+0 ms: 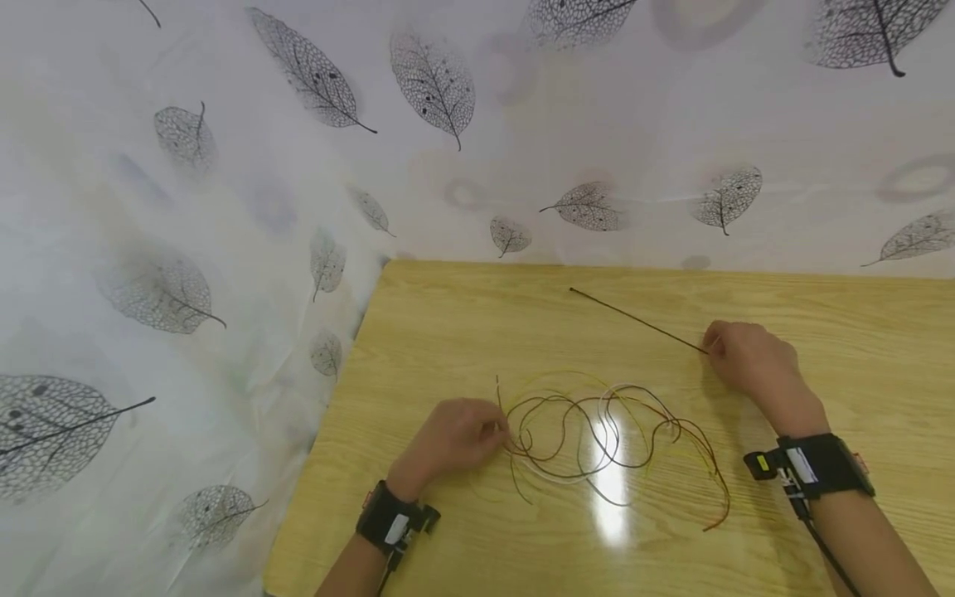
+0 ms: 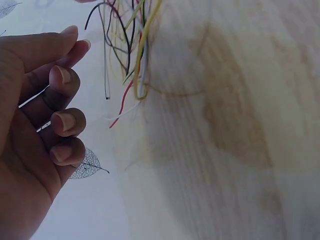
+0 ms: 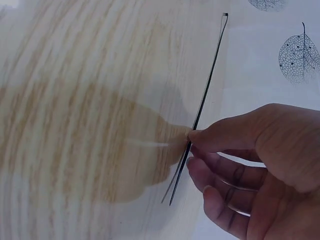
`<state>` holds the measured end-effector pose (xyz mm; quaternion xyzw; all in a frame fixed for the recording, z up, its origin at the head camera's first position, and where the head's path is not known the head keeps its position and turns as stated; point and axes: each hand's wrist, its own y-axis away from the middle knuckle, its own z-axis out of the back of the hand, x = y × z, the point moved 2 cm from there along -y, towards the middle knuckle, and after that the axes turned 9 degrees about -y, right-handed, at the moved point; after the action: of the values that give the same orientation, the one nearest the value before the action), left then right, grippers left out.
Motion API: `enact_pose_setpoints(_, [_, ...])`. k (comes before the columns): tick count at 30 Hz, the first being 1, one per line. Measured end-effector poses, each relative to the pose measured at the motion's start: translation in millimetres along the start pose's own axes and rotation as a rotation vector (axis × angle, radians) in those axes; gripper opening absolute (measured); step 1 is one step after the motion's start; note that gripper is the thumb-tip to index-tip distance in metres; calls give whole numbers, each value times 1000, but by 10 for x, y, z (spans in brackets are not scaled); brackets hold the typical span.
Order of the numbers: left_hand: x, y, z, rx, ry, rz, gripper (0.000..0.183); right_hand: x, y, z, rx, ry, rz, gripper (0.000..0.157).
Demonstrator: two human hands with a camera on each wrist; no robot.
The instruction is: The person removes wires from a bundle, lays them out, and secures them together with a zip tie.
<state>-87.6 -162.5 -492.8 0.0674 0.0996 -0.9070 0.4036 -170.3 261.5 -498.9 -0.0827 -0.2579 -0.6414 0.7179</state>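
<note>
A black cable tie (image 1: 634, 317), straight and thin with a small square head at its far end, is pinched between the thumb and forefinger of my right hand (image 1: 753, 361). The right wrist view shows the tie (image 3: 206, 92) slanting past the fingertips. My left hand (image 1: 455, 435) is at the left end of a loose tangle of wires (image 1: 612, 414) in yellow, white, red, black and green. In the left wrist view, the left fingers (image 2: 67, 122) curl loosely with nothing visible between them, and the wires (image 2: 139, 60) lie beyond the fingertips.
The wood-grain table (image 1: 448, 323) carries the wires across its middle and reflects a bright light near them. A pale leaf-print sheet (image 1: 462, 191) stands along the back and left edges. Each wrist wears a black strap (image 1: 824, 467) with a small camera and cable.
</note>
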Motion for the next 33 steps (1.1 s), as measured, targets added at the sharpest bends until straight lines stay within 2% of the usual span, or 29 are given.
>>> enact_pose_setpoints(7, [34, -57, 35, -7, 20, 9, 7, 46, 18, 8, -1, 22, 38, 21])
enact_pose_setpoints(14, [40, -72, 23, -12, 17, 26, 7, 47, 24, -22, 2, 42, 39, 20])
enact_pose_setpoints(20, [72, -97, 45, -43, 26, 50, 5, 74, 50, -43, -19, 74, 59, 18])
enact_pose_setpoints(25, [97, -140, 53, -83, 11, 45, 4, 116, 117, -20, -58, 90, 86, 17])
enact_pose_setpoints(30, [95, -195, 82, -139, 28, 51, 5, 237, 250, 22, -141, 90, 162, 14])
enact_pose_setpoints(33, [72, -220, 82, -122, 66, 69, 17, 392, 329, 13, -234, 86, 281, 14])
